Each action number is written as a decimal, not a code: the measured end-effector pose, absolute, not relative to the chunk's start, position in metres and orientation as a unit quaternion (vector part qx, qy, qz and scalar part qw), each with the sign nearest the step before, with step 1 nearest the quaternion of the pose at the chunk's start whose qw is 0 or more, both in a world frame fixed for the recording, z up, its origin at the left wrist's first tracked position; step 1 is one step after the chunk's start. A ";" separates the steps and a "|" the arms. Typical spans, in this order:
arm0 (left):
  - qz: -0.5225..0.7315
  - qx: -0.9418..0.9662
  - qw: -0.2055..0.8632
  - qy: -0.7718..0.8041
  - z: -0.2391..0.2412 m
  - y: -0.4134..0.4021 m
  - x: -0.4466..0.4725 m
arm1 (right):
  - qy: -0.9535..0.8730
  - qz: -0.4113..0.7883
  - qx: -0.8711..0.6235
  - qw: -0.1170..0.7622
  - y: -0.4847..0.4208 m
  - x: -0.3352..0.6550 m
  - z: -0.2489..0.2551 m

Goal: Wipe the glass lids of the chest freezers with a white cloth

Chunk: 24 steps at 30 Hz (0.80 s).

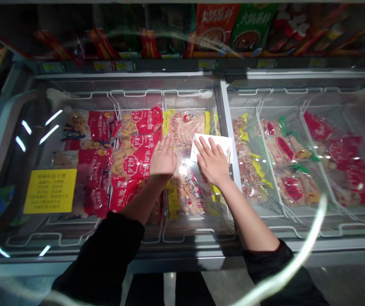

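Flat on the glass lid [182, 231] of a chest freezer, my right hand [213, 162] presses on a white cloth or paper wipe [226, 145], fingers stretched and apart. To its left, my left hand [163, 157] also lies on the glass, fingers extended and a thin ring on one of them. Nothing is gripped in it. Beneath the glass are red bags of frozen food [134, 165] and clear packs with yellow ends [187, 127]. The part of the wipe under my palm is hidden.
A yellow notice [50, 191] is stuck on the lid at the left. The lid's vertical frame edge [229, 127] runs just right of the wipe. Wire baskets with more bags [292, 187] sit to the right. Behind stands a shelf with boxes [216, 27] and jars [287, 29].
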<state>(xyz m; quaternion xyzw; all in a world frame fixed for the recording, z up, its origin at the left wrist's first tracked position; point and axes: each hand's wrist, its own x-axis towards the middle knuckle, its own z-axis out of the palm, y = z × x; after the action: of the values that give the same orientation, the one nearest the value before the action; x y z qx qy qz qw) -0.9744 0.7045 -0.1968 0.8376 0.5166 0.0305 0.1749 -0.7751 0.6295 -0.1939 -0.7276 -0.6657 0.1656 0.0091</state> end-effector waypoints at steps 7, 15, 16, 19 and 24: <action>0.022 0.839 0.173 0.516 -0.194 0.706 -0.974 | -0.680 0.174 -0.712 0.018 0.655 -0.748 -0.199; 0.040 0.837 0.178 0.516 -0.196 0.704 -0.974 | -0.638 0.167 -0.752 -0.004 0.604 -0.764 -0.193; 0.041 0.837 0.177 0.516 -0.196 0.704 -0.974 | -0.642 0.167 -0.749 -0.004 0.603 -0.771 -0.192; 0.049 0.841 0.170 0.512 -0.198 0.703 -0.974 | -0.658 0.170 -0.733 -0.002 0.613 -0.782 -0.191; 0.055 0.844 0.173 0.505 -0.196 0.702 -0.976 | -0.680 0.179 -0.711 0.013 0.647 -0.764 -0.198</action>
<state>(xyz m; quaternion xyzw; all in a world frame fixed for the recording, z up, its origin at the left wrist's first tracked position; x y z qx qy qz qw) -0.9758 0.7025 -0.1957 0.8437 0.5051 0.0547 0.1732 -0.7643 0.6471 -0.1983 -0.7109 -0.6799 0.1794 0.0134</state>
